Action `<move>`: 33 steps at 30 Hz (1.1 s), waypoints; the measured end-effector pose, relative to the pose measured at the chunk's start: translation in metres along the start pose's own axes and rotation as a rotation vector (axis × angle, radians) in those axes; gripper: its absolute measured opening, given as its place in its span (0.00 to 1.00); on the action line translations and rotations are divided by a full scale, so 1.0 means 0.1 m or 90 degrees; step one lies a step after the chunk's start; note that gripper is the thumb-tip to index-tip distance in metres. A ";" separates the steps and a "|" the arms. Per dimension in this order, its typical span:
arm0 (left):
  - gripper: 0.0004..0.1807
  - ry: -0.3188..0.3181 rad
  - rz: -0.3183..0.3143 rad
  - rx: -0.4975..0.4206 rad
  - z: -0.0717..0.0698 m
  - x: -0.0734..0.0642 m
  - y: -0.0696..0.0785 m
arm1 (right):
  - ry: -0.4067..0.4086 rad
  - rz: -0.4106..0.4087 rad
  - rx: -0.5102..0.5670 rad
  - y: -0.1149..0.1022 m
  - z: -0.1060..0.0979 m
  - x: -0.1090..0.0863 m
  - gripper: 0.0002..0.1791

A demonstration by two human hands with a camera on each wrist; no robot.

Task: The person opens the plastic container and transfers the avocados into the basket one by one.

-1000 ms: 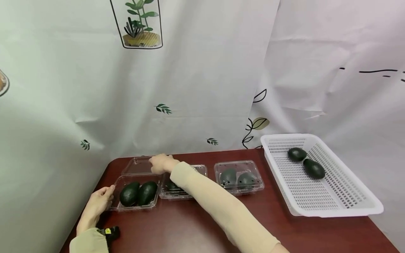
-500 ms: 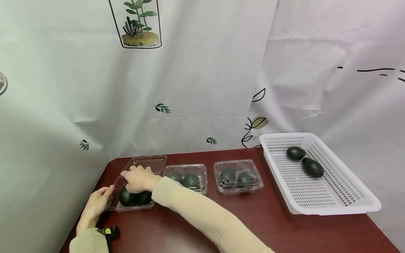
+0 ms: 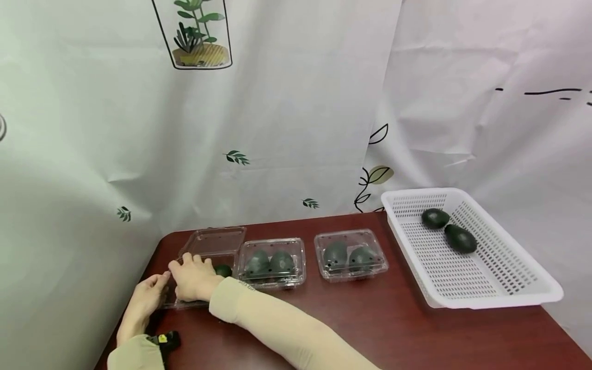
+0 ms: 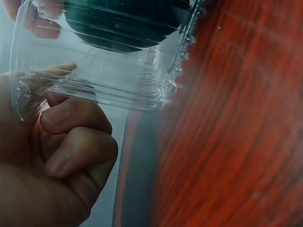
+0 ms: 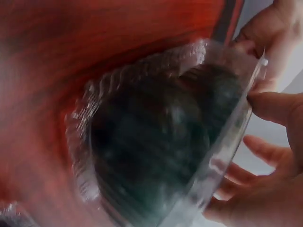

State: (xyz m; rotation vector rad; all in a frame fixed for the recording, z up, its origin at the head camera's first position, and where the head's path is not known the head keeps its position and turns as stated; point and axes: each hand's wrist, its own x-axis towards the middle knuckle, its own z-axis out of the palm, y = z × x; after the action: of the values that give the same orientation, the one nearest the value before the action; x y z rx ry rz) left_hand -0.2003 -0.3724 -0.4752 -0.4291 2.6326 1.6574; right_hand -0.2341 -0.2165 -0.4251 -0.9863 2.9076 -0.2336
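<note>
At the table's left end lies a clear plastic clamshell box (image 3: 186, 304), its lid (image 3: 217, 241) folded back toward the wall. Inside are dark green avocados; one avocado (image 3: 223, 270) shows past my right hand. My left hand (image 3: 147, 300) pinches the box's left edge, and in the left wrist view its lower fingers (image 4: 78, 146) curl beneath the plastic wall (image 4: 113, 80). My right hand (image 3: 194, 277) is spread over the box. The right wrist view, blurred, shows its thumb (image 5: 272, 105) at the rim and its fingers spread beside the wall, close to the avocado (image 5: 147, 142).
Two closed clamshell boxes stand to the right, a nearer box (image 3: 273, 264) and a farther box (image 3: 351, 255), each with two avocados. A white slotted basket (image 3: 490, 280) at the right holds two avocados (image 3: 460, 239). A patterned white curtain (image 3: 296, 128) hangs behind the dark red table (image 3: 370, 318).
My right hand has moved left and toward me, from the opened lid to over the avocados in the box. My left hand has stayed at the box's left edge.
</note>
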 end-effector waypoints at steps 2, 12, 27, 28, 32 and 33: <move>0.23 0.004 -0.005 -0.003 0.00 -0.01 -0.02 | -0.010 0.002 -0.002 -0.03 0.05 -0.01 0.26; 0.23 0.009 0.004 0.012 -0.01 -0.01 -0.02 | -0.062 0.021 -0.076 -0.02 0.13 0.02 0.31; 0.24 -0.003 0.005 0.004 0.00 0.00 -0.01 | -0.039 0.000 -0.086 0.09 0.22 0.05 0.34; 0.24 -0.003 0.004 0.004 0.00 0.00 -0.01 | -0.032 -0.005 -0.082 0.10 0.22 0.05 0.35; 0.24 -0.003 0.003 0.009 0.01 0.00 -0.01 | 0.014 -0.030 -0.074 0.10 0.18 0.03 0.37; 0.24 -0.002 0.003 0.012 0.01 0.00 0.00 | 0.030 -0.038 -0.074 0.10 0.16 0.02 0.37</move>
State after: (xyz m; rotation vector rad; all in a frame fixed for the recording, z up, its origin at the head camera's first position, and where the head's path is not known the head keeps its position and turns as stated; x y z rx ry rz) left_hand -0.2006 -0.3714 -0.4759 -0.4188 2.6475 1.6311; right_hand -0.2403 -0.2118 -0.4430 -1.1008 2.9673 -0.0930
